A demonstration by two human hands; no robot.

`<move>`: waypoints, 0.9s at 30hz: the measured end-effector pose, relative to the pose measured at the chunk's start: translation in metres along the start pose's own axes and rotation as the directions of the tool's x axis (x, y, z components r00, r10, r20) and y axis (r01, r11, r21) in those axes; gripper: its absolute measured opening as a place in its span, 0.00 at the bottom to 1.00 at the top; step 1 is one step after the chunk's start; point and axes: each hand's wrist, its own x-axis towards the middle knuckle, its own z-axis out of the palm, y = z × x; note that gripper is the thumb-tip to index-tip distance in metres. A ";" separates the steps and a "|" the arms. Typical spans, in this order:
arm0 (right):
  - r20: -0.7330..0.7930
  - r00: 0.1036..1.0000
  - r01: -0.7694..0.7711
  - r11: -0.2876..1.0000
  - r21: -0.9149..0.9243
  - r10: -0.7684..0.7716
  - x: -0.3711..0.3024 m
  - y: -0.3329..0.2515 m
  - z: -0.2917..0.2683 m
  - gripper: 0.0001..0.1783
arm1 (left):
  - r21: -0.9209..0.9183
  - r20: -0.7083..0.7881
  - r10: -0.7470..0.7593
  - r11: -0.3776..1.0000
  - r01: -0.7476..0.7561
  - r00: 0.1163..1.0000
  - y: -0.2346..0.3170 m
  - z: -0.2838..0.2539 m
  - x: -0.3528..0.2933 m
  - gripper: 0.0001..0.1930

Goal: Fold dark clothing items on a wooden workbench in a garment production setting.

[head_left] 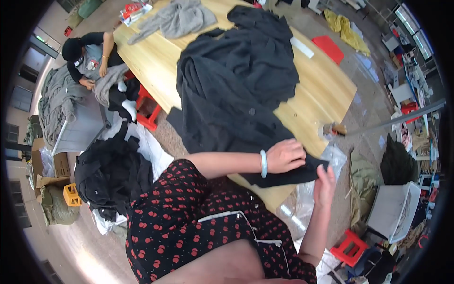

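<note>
Wooden table [326, 85], red stool [349, 239], light-streaked floor [90, 262], bright window [414, 26].

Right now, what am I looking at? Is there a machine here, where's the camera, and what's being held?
No robot, just a person. The picture comes from a wide camera on their head, looking down; its lens bends straight edges. A large dark garment spreads over the wood-grained table, with a gray cloth near the far end. The left hand, wearing a pale bracelet, rests on the dark garment; the right hand is at its edge. How firmly either grips, I cannot tell.
</note>
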 end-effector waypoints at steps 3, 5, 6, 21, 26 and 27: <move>0.104 0.988 0.114 0.993 -0.037 -0.110 -0.016 -0.036 0.016 0.15 | -0.137 -0.070 -0.079 0.988 0.069 0.994 0.009 -0.018 -0.001 0.12; 0.134 0.982 0.140 0.989 -0.046 -0.133 -0.021 -0.047 0.022 0.15 | -0.144 -0.056 -0.123 0.983 0.114 0.991 0.005 -0.029 -0.005 0.14; 0.170 0.972 0.173 0.984 -0.050 -0.162 -0.024 -0.051 0.024 0.16 | -0.093 -0.039 -0.089 0.992 0.085 0.995 0.004 -0.037 -0.005 0.14; 0.356 0.877 0.219 0.928 0.300 -0.322 -0.018 -0.075 0.027 0.20 | 0.169 0.323 -0.352 0.935 0.313 0.878 -0.081 -0.051 -0.066 0.18; 0.326 0.891 0.218 0.929 0.300 -0.315 -0.014 -0.077 0.009 0.19 | 0.334 0.553 -0.540 0.841 0.425 0.635 -0.114 -0.090 -0.123 0.14; 0.321 0.893 0.219 0.928 0.301 -0.315 -0.011 -0.075 0.002 0.19 | 0.311 0.603 -0.589 0.795 0.521 0.538 -0.111 -0.104 -0.130 0.12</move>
